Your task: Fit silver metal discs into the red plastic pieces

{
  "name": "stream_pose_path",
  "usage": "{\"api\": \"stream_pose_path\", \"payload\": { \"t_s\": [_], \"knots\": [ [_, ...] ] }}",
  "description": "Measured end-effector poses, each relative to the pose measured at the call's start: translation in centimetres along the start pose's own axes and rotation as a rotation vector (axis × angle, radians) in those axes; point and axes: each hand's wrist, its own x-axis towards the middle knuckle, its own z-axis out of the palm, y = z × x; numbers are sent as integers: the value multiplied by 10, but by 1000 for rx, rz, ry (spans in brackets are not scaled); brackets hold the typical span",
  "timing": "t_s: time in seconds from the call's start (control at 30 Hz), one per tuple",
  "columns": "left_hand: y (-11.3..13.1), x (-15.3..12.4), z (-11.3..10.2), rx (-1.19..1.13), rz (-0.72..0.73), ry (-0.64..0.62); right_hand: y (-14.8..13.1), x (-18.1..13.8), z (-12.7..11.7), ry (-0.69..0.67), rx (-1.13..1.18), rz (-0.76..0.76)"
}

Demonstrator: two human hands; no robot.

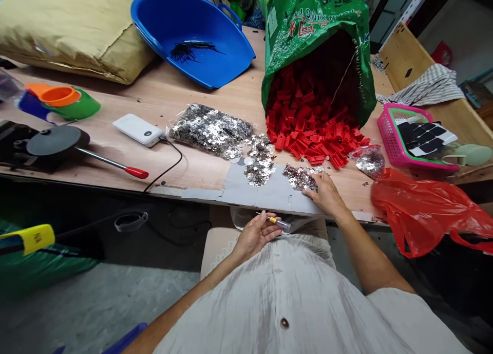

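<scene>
My left hand [257,235], palm turned up below the table edge, is closed around a small screwdriver [283,224] with a clear handle and a yellow band. My right hand [326,193] rests at a pile of small metal pieces [298,178] on the grey sheet [241,182]. Its fingertips touch the pile, and what they pinch, if anything, is hidden. Left of it lies another heap of shiny metal pieces [259,171]. Behind the piles, red plastic parts [308,138] spill from a green woven sack [319,15].
A clear bag of metal pieces [210,130], a white power bank [137,130] with a cable and a red-tipped lever [134,172] lie leftward. At the back stands a blue basin [227,61]. Rightward are a pink basket [389,138] and a red plastic bag [427,205].
</scene>
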Motion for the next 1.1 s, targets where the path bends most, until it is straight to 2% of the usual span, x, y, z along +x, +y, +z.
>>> {"api": "stream_pose_path", "payload": {
  "t_s": [0.2,0.57,0.77,0.9,1.1],
  "knots": [
    [1,-2,1,2,-6,34,-18,15,17,47,39,-9],
    [2,-4,2,5,1,40,-35,38,30,81,40,2],
    [2,-6,0,-4,14,38,-31,35,11,38,177,-98],
    [2,-6,-1,-9,17,57,-26,20,-4,-46,249,-63],
    [0,-3,0,4,4,38,-24,17,4,-55,200,-13]
  ]
}}
